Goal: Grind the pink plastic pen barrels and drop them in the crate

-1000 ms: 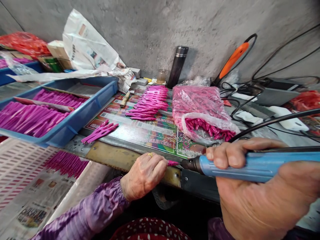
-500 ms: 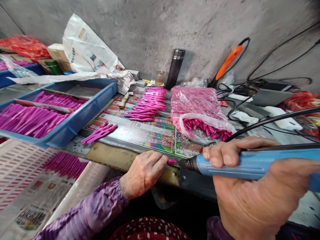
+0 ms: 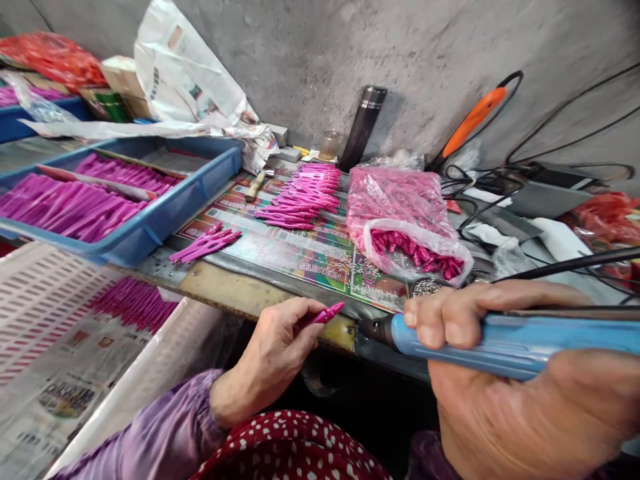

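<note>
My left hand (image 3: 273,350) is closed round a slim magenta piece with a glossy pointed end (image 3: 331,312); most of it is hidden in the fingers. My right hand (image 3: 500,413) wraps round a blue electric screwdriver (image 3: 525,343) with a black nose. The nose points left at the table edge, a short gap from the piece. Beyond the left hand, a few magenta pieces (image 3: 205,245) lie on a printed sheet (image 3: 300,263). A larger row of them (image 3: 303,197) lies farther back. Tiny silvery bits (image 3: 370,277) are scattered near a small metal dish (image 3: 426,287).
A blue divided tray (image 3: 120,243) of magenta pieces stands left. A clear bag (image 3: 395,193) of glossy pink parts lies centre right. Behind are a dark flask (image 3: 364,127), an orange-handled tool (image 3: 475,121) and black cables. Below left sits a white basket (image 3: 45,300).
My left hand has drawn back from the screwdriver's nose and turned, tilting the magenta piece up. The screwdriver stays at nearly the same spot. The camera view has shifted slightly.
</note>
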The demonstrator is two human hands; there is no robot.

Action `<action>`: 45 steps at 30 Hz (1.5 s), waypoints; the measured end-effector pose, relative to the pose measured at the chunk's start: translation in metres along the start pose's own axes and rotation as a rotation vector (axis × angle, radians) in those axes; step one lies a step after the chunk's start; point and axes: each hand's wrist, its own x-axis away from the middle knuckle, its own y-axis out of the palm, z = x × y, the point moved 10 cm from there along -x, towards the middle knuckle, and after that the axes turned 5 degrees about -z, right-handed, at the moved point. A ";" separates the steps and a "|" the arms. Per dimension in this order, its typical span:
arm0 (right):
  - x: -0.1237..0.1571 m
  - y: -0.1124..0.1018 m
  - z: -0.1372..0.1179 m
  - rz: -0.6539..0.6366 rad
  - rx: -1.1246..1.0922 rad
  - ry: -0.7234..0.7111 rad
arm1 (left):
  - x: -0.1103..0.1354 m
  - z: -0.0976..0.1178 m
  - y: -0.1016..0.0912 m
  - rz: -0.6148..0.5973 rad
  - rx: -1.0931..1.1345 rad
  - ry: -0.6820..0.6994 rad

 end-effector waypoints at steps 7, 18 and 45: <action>0.009 0.018 -0.002 -0.086 0.013 -0.032 | 0.036 -0.049 0.024 -0.010 0.611 -0.449; 0.016 0.042 0.006 -0.177 0.036 -0.012 | 0.048 -0.060 0.051 0.056 0.950 -0.606; 0.016 0.044 0.012 -0.246 0.021 0.002 | 0.044 -0.069 0.063 0.228 0.964 -0.654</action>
